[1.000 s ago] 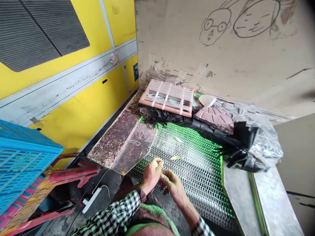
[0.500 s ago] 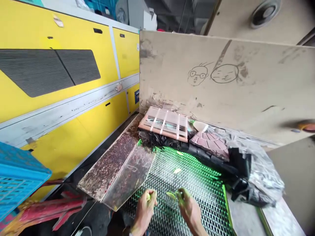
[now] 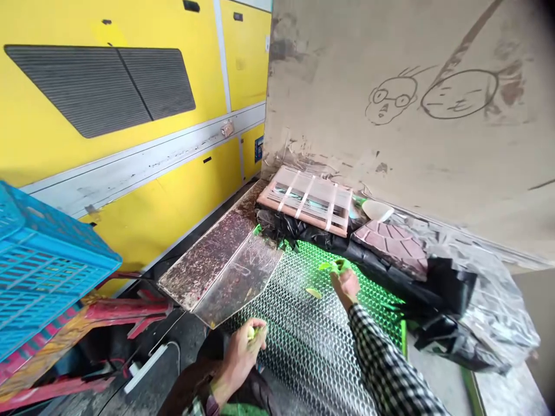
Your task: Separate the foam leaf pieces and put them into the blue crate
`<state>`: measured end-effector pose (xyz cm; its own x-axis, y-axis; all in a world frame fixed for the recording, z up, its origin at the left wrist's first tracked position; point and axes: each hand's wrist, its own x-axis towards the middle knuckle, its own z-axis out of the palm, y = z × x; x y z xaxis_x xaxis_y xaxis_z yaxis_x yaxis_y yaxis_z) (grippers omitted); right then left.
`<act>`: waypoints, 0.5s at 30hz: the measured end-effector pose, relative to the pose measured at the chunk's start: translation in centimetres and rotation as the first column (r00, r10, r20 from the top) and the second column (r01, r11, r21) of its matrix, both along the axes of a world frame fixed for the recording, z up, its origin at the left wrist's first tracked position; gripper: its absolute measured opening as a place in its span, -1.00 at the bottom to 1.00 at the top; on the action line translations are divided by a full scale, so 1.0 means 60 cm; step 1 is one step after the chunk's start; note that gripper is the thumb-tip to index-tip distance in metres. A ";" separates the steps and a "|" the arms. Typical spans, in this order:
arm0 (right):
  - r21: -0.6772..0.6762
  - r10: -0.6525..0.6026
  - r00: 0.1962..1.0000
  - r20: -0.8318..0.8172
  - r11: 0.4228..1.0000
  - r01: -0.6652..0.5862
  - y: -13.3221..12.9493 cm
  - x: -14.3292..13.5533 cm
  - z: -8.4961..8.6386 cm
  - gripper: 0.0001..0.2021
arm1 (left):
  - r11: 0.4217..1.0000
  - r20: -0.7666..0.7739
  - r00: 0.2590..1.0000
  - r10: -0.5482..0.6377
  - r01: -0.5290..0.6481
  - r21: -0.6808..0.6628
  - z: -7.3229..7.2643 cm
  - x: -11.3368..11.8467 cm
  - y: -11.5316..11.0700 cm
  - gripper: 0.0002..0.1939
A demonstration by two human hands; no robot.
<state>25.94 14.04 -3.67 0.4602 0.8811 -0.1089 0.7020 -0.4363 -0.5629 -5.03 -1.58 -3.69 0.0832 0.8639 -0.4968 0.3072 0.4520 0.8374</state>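
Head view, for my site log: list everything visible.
Panelled machine: 1, yellow, left
Scribbled board: 1, tan, back
Plastic crate: 1, blue, left
Painted stand: 1, multicoloured, left
Honeycomb metal mesh: 1, silver-green, centre
Flat panels: several, brown or grey, flanking mesh
Barred frame: 1, pink, behind mesh
Fan-shaped slab: 1, pink, right of frame
Rounded piece: 1, white, behind slab
Plastic sheeting: uncounted, black and clear, right
Long bar: 1, white, floor
Leaf-shaped pieces: at least 2, yellow-green, over mesh
Left hand: 1, lower centre
Right hand: 1, over mesh
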 end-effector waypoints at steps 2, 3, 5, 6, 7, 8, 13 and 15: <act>0.040 0.070 0.994 -0.087 0.997 -0.066 -0.036 -0.037 0.020 -0.63 | 0.999 -0.001 0.999 -0.041 0.041 0.026 0.006 0.005 0.008 -0.49; 0.048 0.136 0.978 -0.160 0.990 -0.130 -0.062 -0.064 0.030 -0.63 | 0.997 -0.026 0.997 -0.070 0.071 0.036 0.009 0.010 0.013 -0.53; 0.063 0.344 0.799 -0.492 0.930 -0.362 -0.125 -0.124 0.047 -0.62 | 0.986 -0.114 0.982 -0.150 0.157 0.054 0.015 0.022 0.026 -0.62; 0.055 0.416 0.676 -0.608 0.871 -0.488 -0.156 -0.152 0.051 -0.64 | 0.975 -0.158 0.967 -0.198 0.210 0.066 0.018 0.029 0.032 -0.65; 0.091 0.478 0.620 -0.622 0.831 -0.550 -0.183 -0.176 0.052 -0.67 | 0.960 -0.191 0.950 -0.246 0.266 0.083 0.021 0.037 0.038 -0.67; 0.130 0.520 0.621 -0.587 0.817 -0.562 -0.206 -0.194 0.049 -0.72 | 0.943 -0.213 0.932 -0.293 0.319 0.099 0.024 0.044 0.043 -0.66; 0.089 0.296 0.699 -0.651 0.944 -0.316 -0.246 -0.187 0.008 -0.77 | 0.894 -0.241 0.876 -0.417 0.444 0.067 0.034 0.065 0.059 -0.62; 0.042 0.201 0.661 -0.723 0.968 -0.248 -0.244 -0.169 0.000 -0.72 | 0.896 -0.241 0.877 -0.416 0.440 0.054 0.033 0.066 0.061 -0.56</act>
<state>15.83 -0.62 -3.69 0.0086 0.9286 -0.3709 0.1730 -0.3667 -0.9141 -1.04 2.11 -1.70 0.3569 0.8159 -0.4548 0.6303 0.1490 0.7619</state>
